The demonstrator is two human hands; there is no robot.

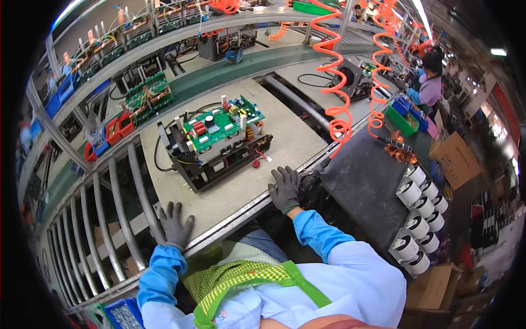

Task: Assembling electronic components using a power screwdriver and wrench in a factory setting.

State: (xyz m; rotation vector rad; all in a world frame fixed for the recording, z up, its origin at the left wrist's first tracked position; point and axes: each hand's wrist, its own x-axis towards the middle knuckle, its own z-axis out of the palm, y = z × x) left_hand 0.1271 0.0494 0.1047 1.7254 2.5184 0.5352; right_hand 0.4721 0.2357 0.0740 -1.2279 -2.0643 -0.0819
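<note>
A green circuit board [219, 127] with red, black and copper parts sits on a black metal chassis [219, 174], and both stand on a pale square board [164, 189]. My left hand [175, 225], in a grey glove, lies with fingers spread at the board's near left corner. At its near right edge rests my right hand [285, 189], also gloved, fingers stretched out and nothing seen in them. A small red ring-shaped part [256, 163] on a wire hangs by the chassis's right side. Neither hand touches the chassis.
Steel rollers [96, 219] run left of the pale board. Orange coiled hoses [337, 82] hang at right over a dark mat [356, 181]. White cylinders [422, 211] stand beyond it. Red bins [119, 127] and another green board assembly [148, 96] lie behind. A co-worker [428, 82] is far right.
</note>
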